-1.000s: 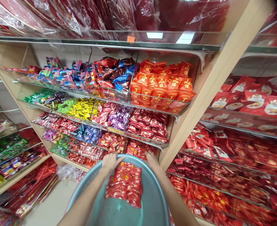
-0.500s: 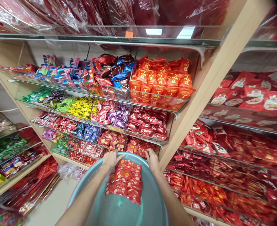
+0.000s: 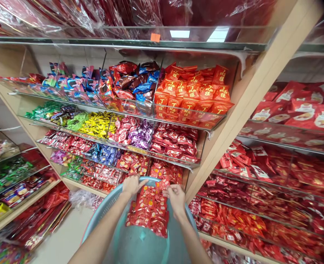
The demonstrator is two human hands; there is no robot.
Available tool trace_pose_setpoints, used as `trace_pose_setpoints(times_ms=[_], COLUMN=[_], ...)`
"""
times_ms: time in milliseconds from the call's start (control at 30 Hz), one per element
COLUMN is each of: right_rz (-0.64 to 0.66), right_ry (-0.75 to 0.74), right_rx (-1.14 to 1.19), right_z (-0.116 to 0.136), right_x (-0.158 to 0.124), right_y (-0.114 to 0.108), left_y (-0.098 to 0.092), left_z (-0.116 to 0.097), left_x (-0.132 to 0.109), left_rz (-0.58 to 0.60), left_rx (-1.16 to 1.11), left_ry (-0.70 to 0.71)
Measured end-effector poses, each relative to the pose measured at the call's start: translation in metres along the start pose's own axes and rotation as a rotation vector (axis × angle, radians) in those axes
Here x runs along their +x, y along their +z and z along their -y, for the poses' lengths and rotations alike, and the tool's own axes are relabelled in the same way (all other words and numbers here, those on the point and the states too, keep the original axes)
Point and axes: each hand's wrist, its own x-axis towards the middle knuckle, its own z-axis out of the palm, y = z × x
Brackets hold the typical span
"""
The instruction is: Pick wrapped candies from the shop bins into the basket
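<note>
A teal plastic basket (image 3: 115, 205) is tipped up against the lowest candy bin, with a heap of small red candy packets (image 3: 148, 214) inside it. My left hand (image 3: 131, 184) grips the basket's far rim, fingers curled over it. My right hand (image 3: 175, 197) has come inside the basket and pinches a small red candy packet (image 3: 163, 184) at the top of the heap. Just beyond the rim lies a bin of similar red packets (image 3: 166, 173).
Clear acrylic bins on tilted shelves hold orange-red packets (image 3: 192, 93), dark red packets (image 3: 175, 143), yellow candies (image 3: 97, 124), and pink and purple candies (image 3: 134, 132). A wooden upright (image 3: 241, 106) divides off shelves of red bags on the right. Floor shows at lower left.
My right hand left the basket's far rim, drew back into the basket and took hold of a red packet. The left hand stayed on the rim.
</note>
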Motion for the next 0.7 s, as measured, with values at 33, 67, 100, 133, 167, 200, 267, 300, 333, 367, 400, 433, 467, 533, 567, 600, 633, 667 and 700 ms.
trace_pose_setpoints(times_ms=[33, 67, 100, 133, 167, 200, 267, 300, 333, 367, 400, 433, 467, 533, 567, 600, 633, 667, 700], right_rz=[0.002, 0.0, 0.002, 0.007, 0.013, 0.019, 0.031, 0.035, 0.038, 0.04, 0.04, 0.039, 0.035, 0.016, 0.002, -0.012, -0.027, -0.044, -0.062], right_ry=[0.063, 0.118, 0.161, 0.194, 0.218, 0.235, 0.256, 0.263, 0.269, 0.269, 0.264, 0.255, 0.24, 0.174, 0.124, 0.066, 0.004, -0.057, -0.11], right_rx=[0.041, 0.074, 0.102, 0.127, 0.145, 0.158, 0.17, 0.171, 0.169, 0.167, 0.158, 0.131, 0.083, -0.075, -0.174, -0.275, -0.37, -0.459, -0.54], right_z=[-0.003, -0.004, -0.005, -0.006, -0.006, -0.005, -0.005, -0.006, -0.006, -0.008, -0.01, -0.012, -0.015, -0.022, -0.026, -0.029, -0.031, -0.032, -0.032], right_x=[-0.003, -0.005, -0.007, -0.009, -0.011, -0.012, -0.015, -0.015, -0.016, -0.016, -0.015, -0.014, -0.013, -0.009, -0.007, -0.006, -0.004, -0.003, -0.003], right_y=[-0.001, -0.002, -0.003, -0.003, -0.004, -0.004, -0.004, -0.003, -0.003, -0.003, -0.003, -0.004, -0.005, -0.008, -0.011, -0.013, -0.015, -0.018, -0.02], left_y=[0.0, -0.001, -0.001, -0.002, -0.002, -0.003, -0.005, -0.005, -0.006, -0.006, -0.006, -0.006, -0.006, -0.007, -0.007, -0.007, -0.007, -0.007, -0.007], left_z=[0.0, 0.0, 0.0, 0.0, -0.001, -0.001, -0.001, -0.001, -0.001, -0.002, -0.002, -0.002, -0.003, -0.003, -0.003, -0.003, -0.003, -0.003, -0.002], left_x=[0.0, 0.0, 0.0, 0.0, 0.0, 0.0, -0.001, -0.001, -0.001, -0.001, -0.002, -0.002, -0.002, -0.002, -0.002, -0.002, -0.003, -0.003, -0.003], left_rz=[0.0, 0.003, 0.006, 0.01, 0.014, 0.019, 0.024, 0.026, 0.028, 0.031, 0.034, 0.035, 0.037, 0.037, 0.037, 0.038, 0.039, 0.041, 0.04], left_rx=[-0.001, -0.002, -0.002, -0.002, 0.0, 0.001, 0.004, 0.004, 0.001, -0.002, -0.005, -0.006, -0.007, -0.005, -0.006, -0.008, -0.01, -0.011, -0.01], left_ry=[0.001, 0.001, 0.002, 0.006, 0.008, 0.011, 0.012, 0.01, 0.005, 0.0, -0.006, -0.011, -0.013, -0.014, -0.014, -0.014, -0.015, -0.016, -0.014])
